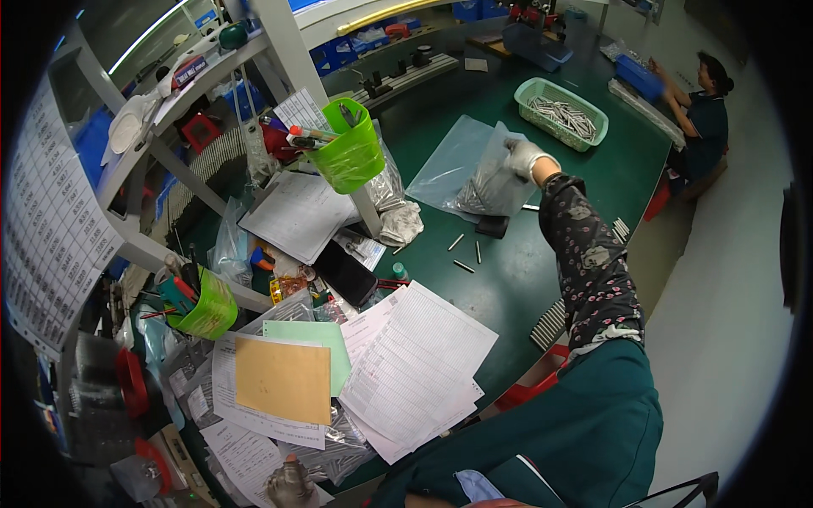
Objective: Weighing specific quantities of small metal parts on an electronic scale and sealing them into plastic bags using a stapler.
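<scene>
My right hand [527, 159], in a pale glove with a flowered sleeve behind it, pinches the upper edge of a clear plastic bag [449, 165]. Grey metal pins show in a heap inside the bag's lower part. Beside the bag's bottom corner lies a small black object [491, 226]. A few loose metal pins [463, 266] lie on the green table just nearer to me. Low in the view, my gloved left hand [290, 485] rests by the printed sheets [246, 453] with its fingers curled; whatever is in them is hidden.
A pale green basket [603, 127] of metal pins stands beyond my right hand. Papers, a brown envelope [284, 381] and a black phone [345, 273] cover the near left. Green pen holders [347, 157] hang on the shelf frame. A co-worker [707, 114] sits at the far right.
</scene>
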`<state>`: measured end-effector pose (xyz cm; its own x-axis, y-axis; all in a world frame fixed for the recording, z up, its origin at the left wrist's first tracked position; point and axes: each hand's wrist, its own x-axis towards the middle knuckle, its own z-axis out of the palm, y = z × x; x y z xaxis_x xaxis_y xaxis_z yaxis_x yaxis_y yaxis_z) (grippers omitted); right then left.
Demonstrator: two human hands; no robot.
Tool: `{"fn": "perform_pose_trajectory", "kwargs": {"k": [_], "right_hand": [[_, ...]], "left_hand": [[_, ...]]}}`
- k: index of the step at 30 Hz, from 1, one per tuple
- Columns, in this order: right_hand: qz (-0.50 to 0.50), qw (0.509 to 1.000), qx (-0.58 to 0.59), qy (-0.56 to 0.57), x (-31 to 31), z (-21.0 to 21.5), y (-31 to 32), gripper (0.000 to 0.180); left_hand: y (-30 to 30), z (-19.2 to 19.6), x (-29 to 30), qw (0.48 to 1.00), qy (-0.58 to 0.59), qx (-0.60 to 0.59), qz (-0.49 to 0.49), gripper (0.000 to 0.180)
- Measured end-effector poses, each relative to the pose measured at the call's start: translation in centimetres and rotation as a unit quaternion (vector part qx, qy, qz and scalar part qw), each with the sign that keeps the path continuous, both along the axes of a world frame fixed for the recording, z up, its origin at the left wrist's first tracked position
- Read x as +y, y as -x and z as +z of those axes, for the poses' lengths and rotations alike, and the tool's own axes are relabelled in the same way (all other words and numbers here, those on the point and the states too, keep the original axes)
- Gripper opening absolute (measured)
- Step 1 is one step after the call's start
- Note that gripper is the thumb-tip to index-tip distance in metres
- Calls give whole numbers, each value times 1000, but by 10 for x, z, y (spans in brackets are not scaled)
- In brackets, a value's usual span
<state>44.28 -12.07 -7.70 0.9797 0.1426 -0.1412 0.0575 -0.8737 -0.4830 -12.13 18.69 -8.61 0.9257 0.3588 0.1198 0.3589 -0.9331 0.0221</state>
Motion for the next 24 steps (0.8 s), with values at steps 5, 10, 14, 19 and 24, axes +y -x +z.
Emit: {"fn": "perform_pose_trajectory", "kwargs": {"k": [5, 10, 14, 19, 24], "right_hand": [[-67, 961, -268, 26, -23, 30, 30, 47], [-159, 985, -6, 62, -36, -15, 13, 56], [-143, 987, -46, 56, -9, -39, -1, 50], [-108, 956, -197, -188, -27, -104, -38, 36], [-153, 920, -188, -309, -24, -74, -27, 33]], "left_hand": [[55, -77, 40, 894, 383, -151, 179, 22], [0, -13, 5, 970, 196, -82, 119, 28], [-17, 16, -11, 997, -64, -40, -25, 31], [15, 9, -8, 999, -28, -12, 14, 31], [39, 0, 2, 999, -35, 21, 32, 34]]}}
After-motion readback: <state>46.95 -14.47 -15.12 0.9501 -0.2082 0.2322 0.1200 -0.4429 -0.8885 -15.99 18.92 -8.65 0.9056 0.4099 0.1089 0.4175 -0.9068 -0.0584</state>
